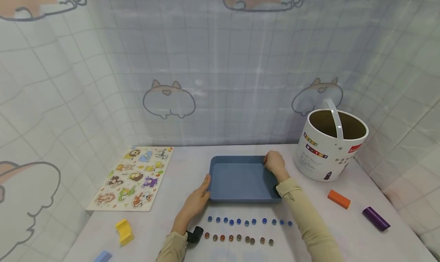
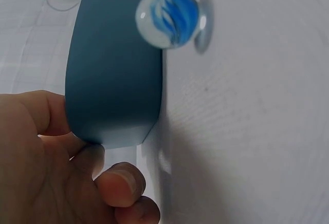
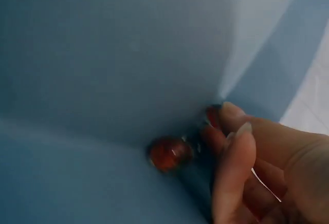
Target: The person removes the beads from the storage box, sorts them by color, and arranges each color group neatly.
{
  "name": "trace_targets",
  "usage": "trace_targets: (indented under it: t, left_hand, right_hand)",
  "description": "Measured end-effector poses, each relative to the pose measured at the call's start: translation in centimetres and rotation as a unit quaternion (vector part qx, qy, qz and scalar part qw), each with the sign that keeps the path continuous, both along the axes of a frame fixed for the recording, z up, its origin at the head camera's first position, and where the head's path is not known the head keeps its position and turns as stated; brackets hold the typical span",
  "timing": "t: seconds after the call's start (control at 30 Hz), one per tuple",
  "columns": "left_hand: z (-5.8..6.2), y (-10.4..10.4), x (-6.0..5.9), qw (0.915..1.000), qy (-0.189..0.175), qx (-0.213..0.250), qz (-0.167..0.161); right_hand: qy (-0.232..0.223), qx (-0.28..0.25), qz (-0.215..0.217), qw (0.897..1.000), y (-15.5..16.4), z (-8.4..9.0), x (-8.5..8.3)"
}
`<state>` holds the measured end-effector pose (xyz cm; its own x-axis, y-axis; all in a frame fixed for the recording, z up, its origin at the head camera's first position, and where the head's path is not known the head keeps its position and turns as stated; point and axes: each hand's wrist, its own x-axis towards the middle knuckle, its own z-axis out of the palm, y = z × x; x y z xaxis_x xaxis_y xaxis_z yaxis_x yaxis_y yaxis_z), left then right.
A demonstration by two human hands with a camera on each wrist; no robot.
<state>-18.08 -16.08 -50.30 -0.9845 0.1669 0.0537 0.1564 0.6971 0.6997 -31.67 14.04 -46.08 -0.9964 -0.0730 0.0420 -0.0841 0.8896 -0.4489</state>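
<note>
Brown marbles [image 1: 238, 238]: a row is laid nearest the person, just behind the left wrist.
Blue marbles [image 1: 247, 221]: a second row is laid between the brown row and the tray; one blue marble [image 2: 167, 17] is seen beside the tray wall in the left wrist view.
Left hand [image 1: 196, 201]: the tray's near left corner is gripped, thumb on the rim and fingers [image 2: 121, 183] curled under the wall.
Blue tray [image 1: 240, 178]: it is held on the table [image 1: 343, 231] between both hands.
Right hand [image 1: 275, 163]: it is placed at the tray's far right corner; fingers are curled together inside it.
Red marble [image 3: 168, 153]: it is seen on the tray floor, touching the right fingertips [image 3: 231, 131].
White bucket [image 1: 330, 145]: it is stood well right of the right hand.
Animal puzzle board [image 1: 134, 178]: it is laid well left of the left hand.
</note>
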Motion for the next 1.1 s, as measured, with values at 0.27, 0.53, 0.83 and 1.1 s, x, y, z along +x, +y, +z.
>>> trace_targets:
  t: [0.27,0.53,0.83,1.1]
  left_hand:
    - [0.1,0.1,-0.1,1.0000,0.000,-0.006,-0.002]
    - [0.0,0.0,-0.1,1.0000,0.003,0.000,-0.006]
    - [0.1,0.0,-0.1,1.0000,0.004,0.002,-0.008]
    - [0.3,-0.1,0.0,1.0000,0.002,0.005,-0.008]
  right_hand:
    - [0.001,-0.043,0.012,0.999,0.1,-0.7,-0.4]
    - [-0.078,-0.291,0.040,0.953,1.6,1.6,0.1]
    - [-0.091,-0.403,0.102,0.905,4.3,3.8,3.1]
    - [-0.128,-0.486,0.132,0.855,6.3,2.9,7.7]
